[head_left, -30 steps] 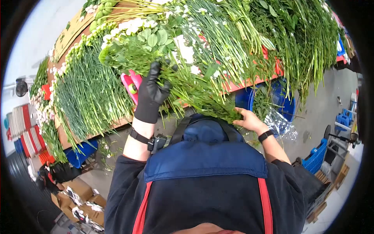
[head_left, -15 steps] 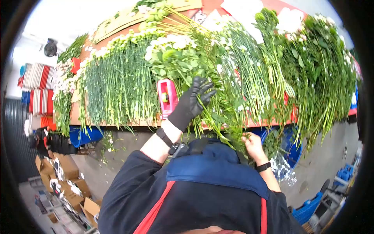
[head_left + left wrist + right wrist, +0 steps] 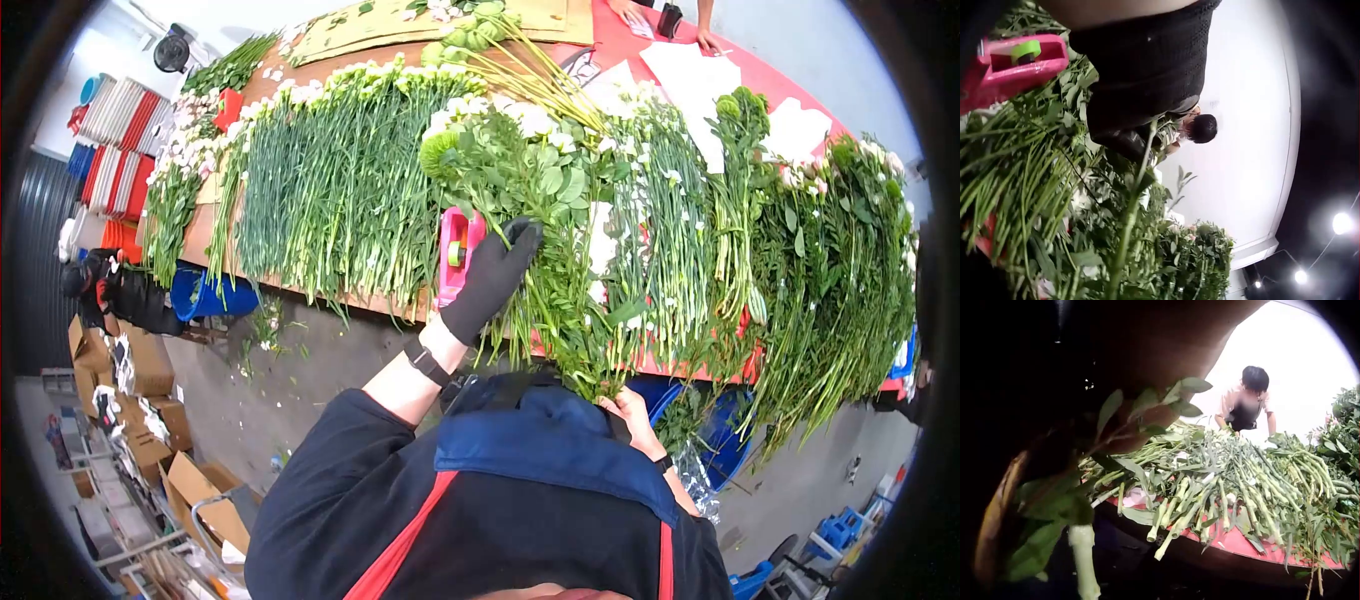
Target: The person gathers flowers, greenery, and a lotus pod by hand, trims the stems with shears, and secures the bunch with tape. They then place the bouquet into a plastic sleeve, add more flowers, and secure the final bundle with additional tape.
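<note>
Fingers (image 3: 526, 234) curled round one leafy bunch (image 3: 563, 300), one gloved left hand (image 3: 494, 275), one bare right hand (image 3: 631, 411)

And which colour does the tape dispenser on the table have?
The tape dispenser is bright pink; it shows best in the left wrist view.

The left hand (image 3: 492, 285), in a black glove, holds the leafy bunch (image 3: 560, 290) partway up, and the bare right hand (image 3: 632, 415) grips its lower end. Just beside the glove stands a pink dispenser (image 3: 448, 275) (a green roll shows inside it). Rows of stems (image 3: 345, 200) hang over the near edge of the bench (image 3: 400, 50), flower heads toward the far side. Blue bins (image 3: 205, 293) and open boxes (image 3: 195, 495) stand below.
</note>
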`<action>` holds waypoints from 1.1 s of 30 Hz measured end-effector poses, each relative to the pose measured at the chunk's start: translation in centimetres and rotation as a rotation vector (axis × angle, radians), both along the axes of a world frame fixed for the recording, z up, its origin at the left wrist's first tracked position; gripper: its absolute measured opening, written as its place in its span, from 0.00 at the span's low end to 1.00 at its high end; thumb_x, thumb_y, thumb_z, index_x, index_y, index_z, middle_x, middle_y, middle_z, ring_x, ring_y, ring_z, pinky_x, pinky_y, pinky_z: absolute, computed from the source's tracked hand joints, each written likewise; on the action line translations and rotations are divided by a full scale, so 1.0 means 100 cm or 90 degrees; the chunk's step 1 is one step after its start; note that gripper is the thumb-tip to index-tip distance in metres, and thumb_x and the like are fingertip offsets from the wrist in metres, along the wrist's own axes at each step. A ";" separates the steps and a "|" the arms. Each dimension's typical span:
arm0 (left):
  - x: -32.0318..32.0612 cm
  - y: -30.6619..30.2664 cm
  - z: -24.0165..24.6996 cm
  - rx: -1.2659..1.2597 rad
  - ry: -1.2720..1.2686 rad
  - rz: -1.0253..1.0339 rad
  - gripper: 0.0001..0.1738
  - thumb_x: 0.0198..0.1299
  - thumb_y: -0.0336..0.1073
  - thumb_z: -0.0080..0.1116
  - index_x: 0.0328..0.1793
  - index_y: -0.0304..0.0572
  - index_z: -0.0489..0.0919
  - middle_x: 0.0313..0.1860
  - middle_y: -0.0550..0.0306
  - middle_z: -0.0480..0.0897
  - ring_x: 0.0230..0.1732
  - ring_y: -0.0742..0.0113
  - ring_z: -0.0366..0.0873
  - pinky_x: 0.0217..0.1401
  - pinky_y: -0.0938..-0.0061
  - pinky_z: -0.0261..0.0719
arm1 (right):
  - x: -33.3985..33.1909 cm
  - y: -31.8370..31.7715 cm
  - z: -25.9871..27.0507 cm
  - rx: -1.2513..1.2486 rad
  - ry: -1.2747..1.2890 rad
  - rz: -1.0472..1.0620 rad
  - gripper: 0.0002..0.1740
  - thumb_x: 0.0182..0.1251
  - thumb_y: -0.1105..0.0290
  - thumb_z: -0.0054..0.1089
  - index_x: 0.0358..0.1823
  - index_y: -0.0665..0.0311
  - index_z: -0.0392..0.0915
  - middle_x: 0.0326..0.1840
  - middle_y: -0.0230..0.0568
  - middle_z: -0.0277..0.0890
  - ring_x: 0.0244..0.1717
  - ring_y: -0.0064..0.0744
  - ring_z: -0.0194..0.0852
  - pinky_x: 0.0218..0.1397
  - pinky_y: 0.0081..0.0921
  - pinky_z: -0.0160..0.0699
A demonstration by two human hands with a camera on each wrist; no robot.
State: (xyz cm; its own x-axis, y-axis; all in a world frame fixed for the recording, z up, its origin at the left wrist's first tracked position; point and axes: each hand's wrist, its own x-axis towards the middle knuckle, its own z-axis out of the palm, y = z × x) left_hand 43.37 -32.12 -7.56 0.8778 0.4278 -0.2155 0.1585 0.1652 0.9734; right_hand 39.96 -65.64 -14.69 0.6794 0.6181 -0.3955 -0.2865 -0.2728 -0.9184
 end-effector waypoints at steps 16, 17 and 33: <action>-0.017 -0.027 -0.061 -0.186 0.129 -0.025 0.12 0.59 0.34 0.64 0.47 0.43 0.75 0.49 0.60 0.82 0.46 0.72 0.77 0.48 0.77 0.72 | 0.015 -0.015 -0.020 0.075 0.048 0.002 0.05 0.67 0.79 0.55 0.43 0.67 0.75 0.40 0.32 0.73 0.39 0.22 0.70 0.49 0.22 0.73; -0.019 -0.020 -0.080 -0.067 0.144 -0.098 0.21 0.57 0.30 0.63 0.57 0.41 0.73 0.55 0.55 0.81 0.51 0.64 0.78 0.54 0.72 0.73 | 0.021 -0.016 -0.016 0.051 -0.016 0.069 0.05 0.65 0.80 0.55 0.41 0.67 0.75 0.40 0.34 0.74 0.40 0.24 0.72 0.49 0.24 0.75; 0.029 -0.053 0.014 -0.397 0.050 -0.021 0.26 0.70 0.45 0.53 0.67 0.35 0.70 0.48 0.51 0.81 0.48 0.59 0.82 0.54 0.63 0.81 | 0.270 0.043 0.015 -0.388 -0.430 -0.001 0.20 0.64 0.53 0.59 0.35 0.66 0.83 0.38 0.51 0.83 0.37 0.49 0.82 0.43 0.39 0.80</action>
